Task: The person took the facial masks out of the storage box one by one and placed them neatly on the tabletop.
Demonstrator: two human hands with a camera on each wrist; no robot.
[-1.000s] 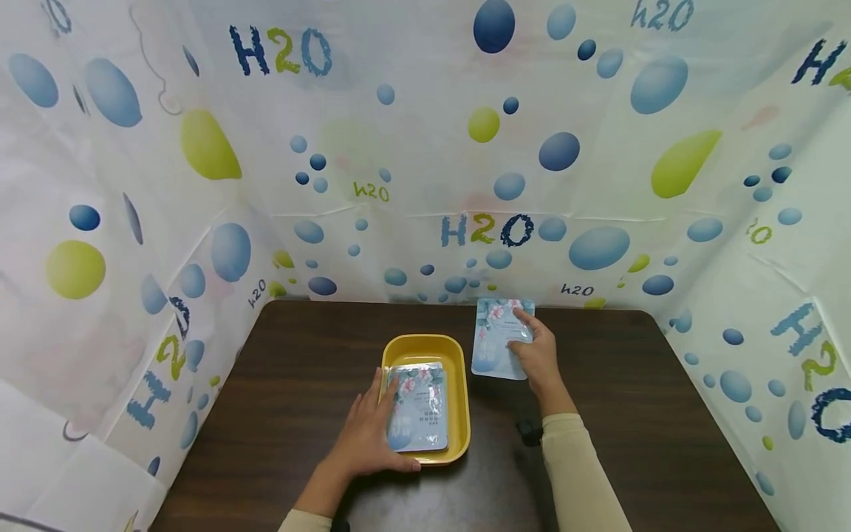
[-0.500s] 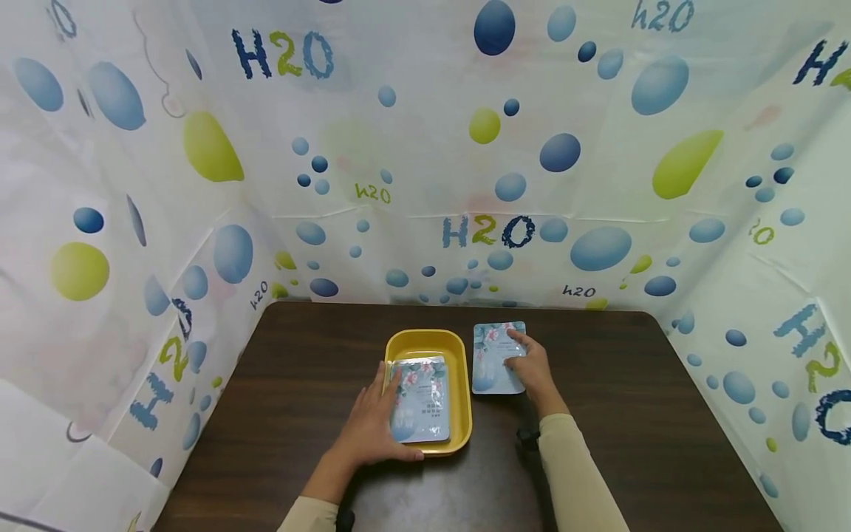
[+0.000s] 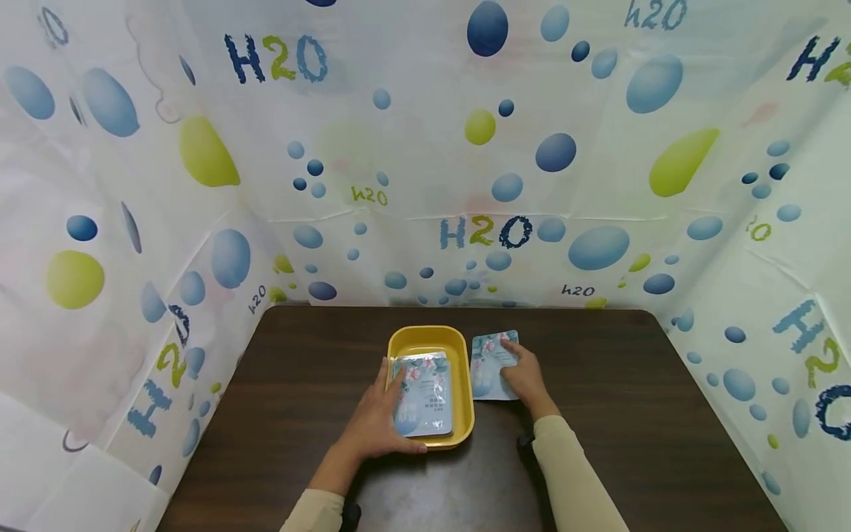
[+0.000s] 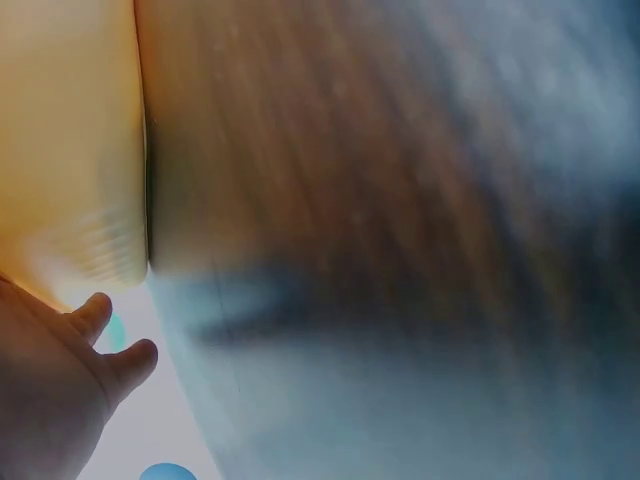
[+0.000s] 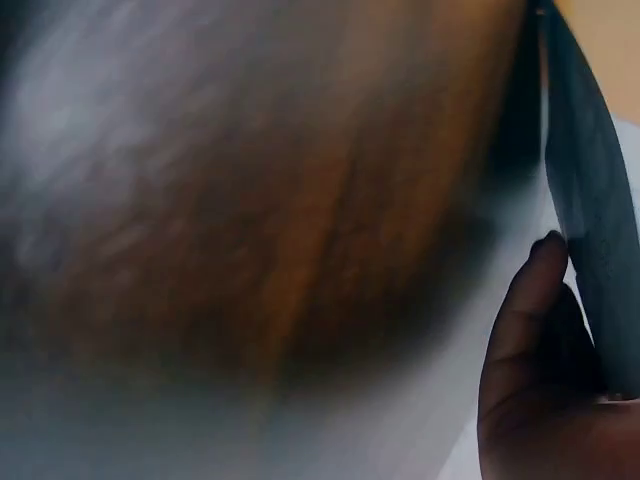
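A yellow tray stands on the dark table, with a flat, light blue flowered sachet lying in it. My left hand is spread at the tray's near left corner, fingers along the left side and thumb by the front edge. Just right of the tray, my right hand pinches a matching sachet by its right side. The right wrist view has the thumb against one face of this sachet, seen nearly edge-on.
The dark wooden table extends to both sides of the tray. Behind it hangs a white sheet printed with blue and green drops, which also covers the left and right sides.
My right hand has brought its sachet nearer to me and left, close to the tray's right side. The tray and left hand have shifted slightly away and to the right.
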